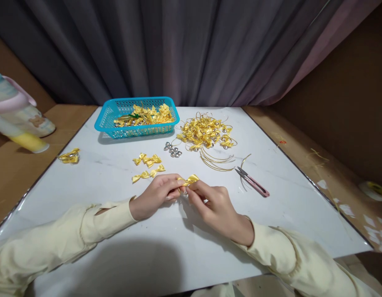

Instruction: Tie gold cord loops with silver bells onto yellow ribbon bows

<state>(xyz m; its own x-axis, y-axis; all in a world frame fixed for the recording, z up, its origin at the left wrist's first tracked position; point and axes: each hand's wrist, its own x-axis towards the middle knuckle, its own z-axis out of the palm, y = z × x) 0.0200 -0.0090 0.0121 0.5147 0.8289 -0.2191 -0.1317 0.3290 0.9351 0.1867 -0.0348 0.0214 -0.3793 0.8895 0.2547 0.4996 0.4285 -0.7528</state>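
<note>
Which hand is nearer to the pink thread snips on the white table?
Right. The right hand lies just left of the pink thread snips, slightly nearer the person. The left hand is farther left, beyond the right hand; both pinch a yellow ribbon bow.

Yellow bow (pixel 191 180), turquoise basket (pixel 108 119), pink-handled scissors (pixel 254 182), white table (pixel 116 165).

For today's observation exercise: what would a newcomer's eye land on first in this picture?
The left hand and right hand meet at the near middle of the white table, pinching one small yellow bow. Behind it lies a heap of yellow bows, and left of that a turquoise basket holding more.
</note>
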